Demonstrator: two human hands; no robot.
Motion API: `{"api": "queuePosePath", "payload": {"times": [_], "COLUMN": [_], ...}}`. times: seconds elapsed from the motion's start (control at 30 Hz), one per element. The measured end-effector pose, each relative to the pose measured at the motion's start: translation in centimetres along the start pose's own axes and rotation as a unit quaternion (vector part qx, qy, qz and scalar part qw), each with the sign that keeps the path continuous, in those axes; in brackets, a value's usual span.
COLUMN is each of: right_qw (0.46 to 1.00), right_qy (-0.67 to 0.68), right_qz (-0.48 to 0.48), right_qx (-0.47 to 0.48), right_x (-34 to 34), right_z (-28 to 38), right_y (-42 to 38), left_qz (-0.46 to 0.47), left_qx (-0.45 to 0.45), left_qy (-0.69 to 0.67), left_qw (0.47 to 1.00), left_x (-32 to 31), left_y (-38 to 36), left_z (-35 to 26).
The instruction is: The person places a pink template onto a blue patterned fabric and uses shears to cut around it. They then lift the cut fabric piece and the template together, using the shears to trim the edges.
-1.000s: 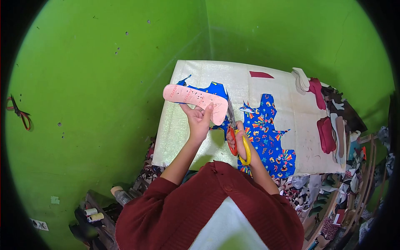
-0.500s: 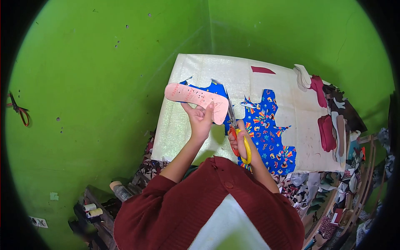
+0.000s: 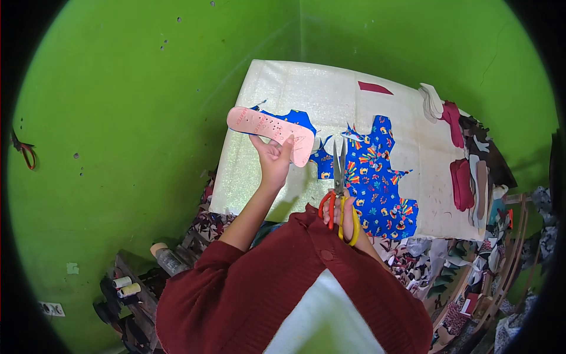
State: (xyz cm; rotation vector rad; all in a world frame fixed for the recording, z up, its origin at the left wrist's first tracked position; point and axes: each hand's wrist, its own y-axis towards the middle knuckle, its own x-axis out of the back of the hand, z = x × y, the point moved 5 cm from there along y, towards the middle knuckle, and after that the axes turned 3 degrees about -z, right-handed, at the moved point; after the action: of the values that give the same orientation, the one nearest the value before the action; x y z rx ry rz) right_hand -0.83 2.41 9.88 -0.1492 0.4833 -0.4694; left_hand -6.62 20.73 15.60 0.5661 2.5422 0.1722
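Observation:
My left hand (image 3: 273,165) grips a pink, insole-shaped template (image 3: 270,131) with printed letters and small holes, thumb on top and fingers beneath. Blue patterned fabric (image 3: 302,120) shows behind the template's upper edge. My right hand (image 3: 336,213) is closed around the red and yellow handles of a pair of scissors (image 3: 338,174). The blades point away from me and stand slightly apart at the tips. Just right of them, a larger blue printed fabric piece (image 3: 377,183) with cut-out edges lies on the table. Another blue fabric part (image 3: 325,167) shows left of the blades.
The table (image 3: 321,82) has a pale covering. On its right side lie maroon pieces (image 3: 461,184), white pieces (image 3: 431,101) and a maroon scrap (image 3: 375,88). Fabric scraps fill the space below right. Thread spools (image 3: 128,289) stand lower left; other scissors (image 3: 25,151) hang on the wall.
The scissors have moved away from the template, down and right, and now point more straight ahead. The template has shifted slightly left in my left hand. The whole view has also shifted a little.

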Motion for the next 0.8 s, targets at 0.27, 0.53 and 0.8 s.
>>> {"api": "queuePosePath", "payload": {"times": [0.27,0.53,0.8], "right_qw": [0.998,0.999,0.999], "right_qy": [0.030,0.033,0.038], "right_qz": [-0.038,0.000,0.003], "right_qx": [0.048,0.017,0.007], "right_x": [0.2,0.8,-0.2], "right_z": [-0.4,-1.6,-0.2], "right_y": [0.1,-0.1,0.6], "left_qz": [0.004,0.003,0.007], "left_qx": [-0.017,-0.008,-0.006], "left_qy": [-0.010,0.006,-0.005], "left_qw": [1.000,1.000,1.000], "left_x": [-0.1,-0.2,-0.8], "left_y": [0.1,0.1,-0.2], "left_z": [0.5,0.7,0.3]}}
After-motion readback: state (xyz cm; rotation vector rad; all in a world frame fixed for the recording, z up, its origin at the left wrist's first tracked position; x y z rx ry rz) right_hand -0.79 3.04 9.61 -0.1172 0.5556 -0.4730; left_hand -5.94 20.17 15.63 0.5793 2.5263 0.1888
